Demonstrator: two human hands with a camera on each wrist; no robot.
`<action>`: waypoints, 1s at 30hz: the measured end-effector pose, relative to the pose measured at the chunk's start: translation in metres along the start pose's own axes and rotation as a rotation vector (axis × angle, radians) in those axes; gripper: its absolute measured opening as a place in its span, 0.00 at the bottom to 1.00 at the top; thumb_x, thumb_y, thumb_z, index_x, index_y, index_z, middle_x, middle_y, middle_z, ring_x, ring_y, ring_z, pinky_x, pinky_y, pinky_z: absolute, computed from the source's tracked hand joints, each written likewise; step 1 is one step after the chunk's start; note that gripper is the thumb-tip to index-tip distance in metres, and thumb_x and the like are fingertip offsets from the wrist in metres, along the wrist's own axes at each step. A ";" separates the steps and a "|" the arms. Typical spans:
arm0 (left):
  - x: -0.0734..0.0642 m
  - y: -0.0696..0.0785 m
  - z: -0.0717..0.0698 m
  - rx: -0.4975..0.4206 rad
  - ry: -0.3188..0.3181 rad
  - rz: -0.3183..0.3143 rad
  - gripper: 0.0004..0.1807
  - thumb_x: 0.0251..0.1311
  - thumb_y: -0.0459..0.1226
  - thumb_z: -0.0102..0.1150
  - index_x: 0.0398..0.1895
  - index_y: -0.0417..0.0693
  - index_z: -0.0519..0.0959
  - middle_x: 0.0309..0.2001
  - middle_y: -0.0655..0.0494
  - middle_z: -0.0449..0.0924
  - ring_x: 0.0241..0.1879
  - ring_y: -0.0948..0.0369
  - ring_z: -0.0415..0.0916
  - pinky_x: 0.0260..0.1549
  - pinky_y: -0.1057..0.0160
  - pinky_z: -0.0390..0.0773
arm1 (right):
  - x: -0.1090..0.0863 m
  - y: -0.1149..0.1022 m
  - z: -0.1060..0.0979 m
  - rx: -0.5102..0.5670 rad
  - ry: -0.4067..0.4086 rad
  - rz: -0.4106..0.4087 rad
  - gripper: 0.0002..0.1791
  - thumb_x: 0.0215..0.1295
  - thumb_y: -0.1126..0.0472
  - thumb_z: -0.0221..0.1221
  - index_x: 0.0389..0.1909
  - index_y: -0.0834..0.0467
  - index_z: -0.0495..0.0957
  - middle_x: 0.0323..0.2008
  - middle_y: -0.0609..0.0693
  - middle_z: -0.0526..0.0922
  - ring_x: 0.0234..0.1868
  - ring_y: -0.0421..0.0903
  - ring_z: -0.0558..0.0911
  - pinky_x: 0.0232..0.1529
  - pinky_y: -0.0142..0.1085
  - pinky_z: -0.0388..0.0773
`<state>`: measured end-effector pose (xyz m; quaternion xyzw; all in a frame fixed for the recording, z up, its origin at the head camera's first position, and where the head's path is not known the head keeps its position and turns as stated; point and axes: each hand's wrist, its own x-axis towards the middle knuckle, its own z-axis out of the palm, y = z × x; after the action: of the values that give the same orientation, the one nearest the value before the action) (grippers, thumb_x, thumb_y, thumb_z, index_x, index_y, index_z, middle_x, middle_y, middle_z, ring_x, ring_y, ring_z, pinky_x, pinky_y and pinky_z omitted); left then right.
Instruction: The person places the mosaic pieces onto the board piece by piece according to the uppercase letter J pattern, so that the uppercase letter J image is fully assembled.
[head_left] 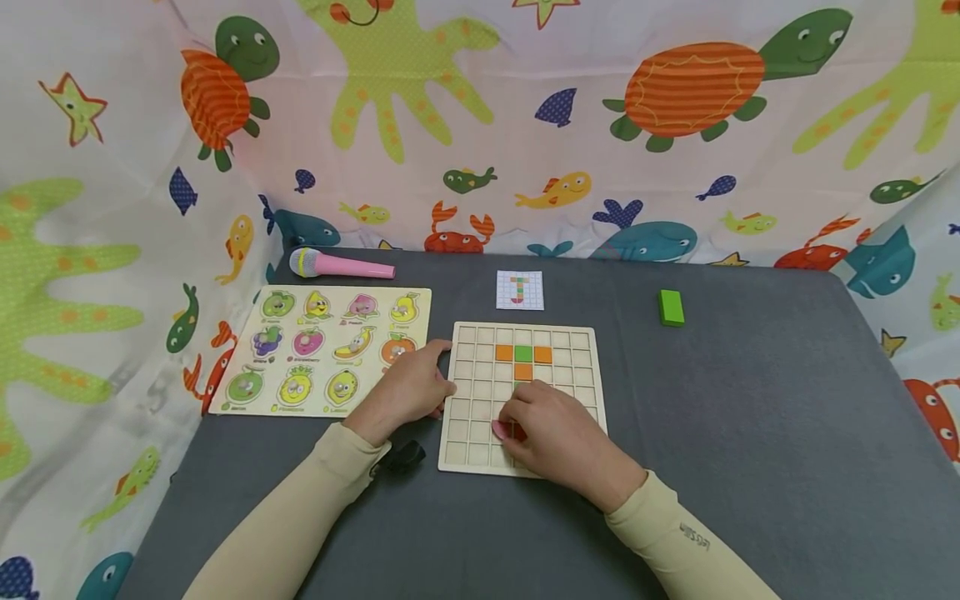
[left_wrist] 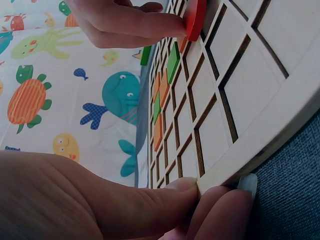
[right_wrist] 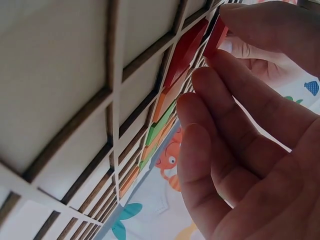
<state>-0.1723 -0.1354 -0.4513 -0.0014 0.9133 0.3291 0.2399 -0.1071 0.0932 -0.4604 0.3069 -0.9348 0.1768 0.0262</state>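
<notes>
A wooden grid board lies on the dark table, its left edge pinched by my left hand between thumb and fingers, as the left wrist view shows. My right hand is over the lower middle of the grid. Its thumb and forefinger pinch a red tile with a curved edge, tilted at the board's surface. Another red tile sits in a cell beside it. Orange tiles and green tiles form a T-like row and stem, the stem's lower part hidden by the right hand.
Behind the board lies a small card printed with a coloured J-shaped pattern. A fruit picture board is at left, a pink toy microphone behind it. A green block stands at right. A sea-animal print curtain surrounds the table.
</notes>
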 end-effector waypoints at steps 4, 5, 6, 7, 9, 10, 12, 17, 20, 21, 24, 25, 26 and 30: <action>0.000 0.000 0.001 0.003 -0.006 -0.016 0.39 0.71 0.35 0.68 0.82 0.50 0.64 0.30 0.50 0.85 0.23 0.56 0.85 0.25 0.62 0.76 | -0.001 0.001 0.001 0.000 -0.002 -0.002 0.05 0.66 0.55 0.73 0.31 0.49 0.89 0.30 0.41 0.81 0.34 0.38 0.74 0.38 0.34 0.80; 0.001 0.000 0.001 0.002 -0.009 -0.022 0.39 0.71 0.35 0.68 0.83 0.50 0.64 0.30 0.50 0.85 0.24 0.56 0.85 0.25 0.62 0.76 | -0.001 0.002 0.001 -0.002 -0.003 -0.005 0.05 0.65 0.55 0.74 0.30 0.49 0.89 0.29 0.41 0.80 0.34 0.38 0.74 0.38 0.34 0.80; 0.000 0.000 0.000 0.001 -0.009 -0.023 0.39 0.71 0.35 0.68 0.83 0.50 0.64 0.30 0.50 0.85 0.24 0.56 0.85 0.25 0.62 0.76 | -0.001 0.002 0.001 -0.003 -0.003 -0.006 0.05 0.64 0.56 0.74 0.30 0.49 0.89 0.29 0.40 0.80 0.34 0.38 0.74 0.38 0.33 0.80; 0.000 0.000 0.000 -0.002 -0.010 -0.024 0.39 0.71 0.35 0.68 0.83 0.50 0.64 0.30 0.50 0.85 0.24 0.56 0.85 0.25 0.62 0.76 | -0.001 0.002 0.001 -0.004 -0.003 -0.006 0.05 0.64 0.56 0.74 0.30 0.49 0.88 0.29 0.40 0.80 0.34 0.38 0.74 0.38 0.33 0.80; 0.000 0.000 0.000 -0.007 -0.010 -0.020 0.39 0.71 0.35 0.68 0.83 0.50 0.64 0.31 0.50 0.84 0.24 0.56 0.85 0.25 0.62 0.77 | -0.001 0.002 0.001 -0.005 -0.002 -0.008 0.05 0.63 0.57 0.75 0.30 0.49 0.88 0.29 0.40 0.79 0.34 0.38 0.74 0.38 0.33 0.79; 0.000 0.000 0.000 -0.010 -0.009 -0.014 0.39 0.71 0.35 0.68 0.83 0.50 0.64 0.31 0.50 0.84 0.24 0.56 0.85 0.25 0.62 0.77 | -0.001 0.002 0.001 -0.007 -0.001 -0.011 0.05 0.62 0.57 0.75 0.30 0.49 0.88 0.29 0.40 0.79 0.34 0.38 0.74 0.38 0.33 0.79; 0.000 0.000 0.000 -0.015 -0.007 -0.003 0.39 0.71 0.35 0.68 0.82 0.50 0.65 0.30 0.50 0.84 0.23 0.56 0.85 0.25 0.62 0.78 | -0.001 0.002 0.001 -0.008 -0.001 -0.013 0.04 0.62 0.58 0.75 0.30 0.49 0.88 0.29 0.40 0.79 0.35 0.38 0.74 0.38 0.33 0.79; 0.000 -0.001 0.000 -0.019 -0.006 0.006 0.39 0.71 0.34 0.68 0.82 0.49 0.65 0.30 0.49 0.84 0.23 0.56 0.85 0.25 0.62 0.79 | -0.002 0.003 0.000 -0.013 0.000 -0.021 0.04 0.60 0.58 0.76 0.30 0.49 0.88 0.30 0.40 0.79 0.35 0.38 0.74 0.38 0.33 0.79; 0.001 -0.001 0.000 -0.019 -0.006 0.006 0.39 0.71 0.34 0.68 0.82 0.49 0.65 0.30 0.49 0.84 0.23 0.56 0.86 0.25 0.61 0.79 | -0.002 0.003 0.000 -0.021 0.000 -0.021 0.05 0.60 0.58 0.76 0.30 0.49 0.88 0.30 0.40 0.79 0.35 0.39 0.74 0.37 0.33 0.79; 0.000 -0.001 0.000 -0.019 -0.006 0.006 0.39 0.71 0.34 0.68 0.82 0.49 0.65 0.30 0.49 0.84 0.23 0.56 0.86 0.25 0.61 0.79 | -0.002 0.003 0.000 -0.020 -0.001 -0.021 0.05 0.60 0.58 0.76 0.30 0.49 0.89 0.30 0.40 0.79 0.35 0.39 0.74 0.37 0.33 0.79; 0.000 -0.001 0.000 -0.023 -0.008 0.007 0.39 0.71 0.34 0.68 0.82 0.49 0.65 0.30 0.49 0.84 0.23 0.56 0.85 0.26 0.61 0.79 | -0.002 0.003 0.000 -0.019 -0.007 -0.018 0.05 0.60 0.58 0.76 0.31 0.49 0.89 0.31 0.41 0.80 0.35 0.39 0.74 0.38 0.33 0.79; 0.000 -0.001 0.000 -0.023 -0.008 0.008 0.39 0.71 0.34 0.68 0.82 0.49 0.65 0.30 0.49 0.84 0.23 0.56 0.85 0.25 0.61 0.80 | -0.003 0.003 -0.001 -0.017 -0.010 -0.017 0.04 0.60 0.58 0.76 0.31 0.49 0.89 0.31 0.41 0.80 0.36 0.39 0.74 0.38 0.33 0.80; 0.000 -0.001 0.000 -0.024 -0.008 0.009 0.39 0.71 0.34 0.68 0.82 0.49 0.65 0.30 0.49 0.84 0.23 0.56 0.85 0.25 0.61 0.80 | -0.003 0.003 -0.001 -0.014 -0.009 -0.017 0.05 0.60 0.58 0.76 0.32 0.50 0.89 0.31 0.41 0.80 0.36 0.39 0.74 0.38 0.33 0.80; -0.001 0.000 -0.001 -0.023 -0.009 0.016 0.39 0.71 0.34 0.68 0.83 0.49 0.64 0.30 0.49 0.84 0.23 0.56 0.85 0.25 0.61 0.80 | -0.003 0.004 -0.001 -0.019 -0.015 -0.013 0.04 0.60 0.58 0.76 0.32 0.50 0.89 0.31 0.40 0.79 0.36 0.38 0.74 0.38 0.33 0.80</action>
<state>-0.1719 -0.1362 -0.4510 0.0046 0.9085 0.3413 0.2411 -0.1071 0.0976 -0.4612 0.3143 -0.9345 0.1656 0.0232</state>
